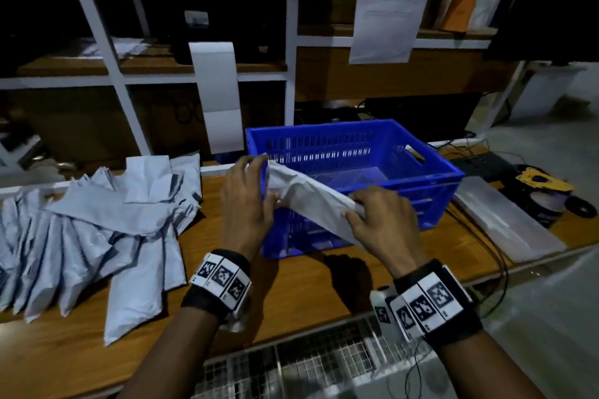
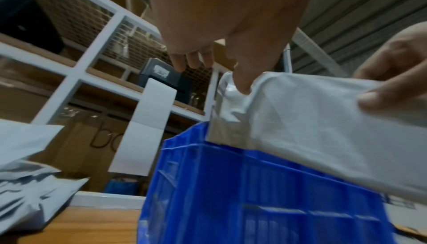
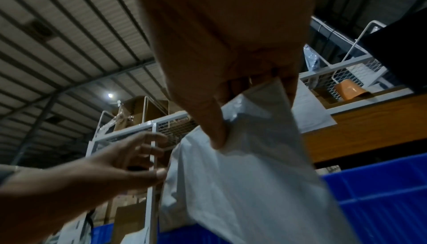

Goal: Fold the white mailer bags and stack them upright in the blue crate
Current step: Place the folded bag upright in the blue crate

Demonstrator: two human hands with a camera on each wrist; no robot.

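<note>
Here, crinkled white mailer bag (image 1: 311, 194) — left hand (image 1: 248, 201) and right hand (image 1: 381, 220) each grip pinching an end, above slotted blue crate (image 1: 431, 172)

The left hand (image 2: 231, 28) presses its thumb into a crumpled white plastic mailer bag (image 2: 312, 125) above the blue slatted plastic crate (image 2: 242, 193); the right hand (image 2: 392, 76) pinches the bag's other end.

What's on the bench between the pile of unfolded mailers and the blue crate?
Head view: bare wooden bench between pile and crate; only the left hand hangs above it.

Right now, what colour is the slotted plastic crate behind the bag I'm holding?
Blue; the slotted plastic crate shows best in the head view.
</note>
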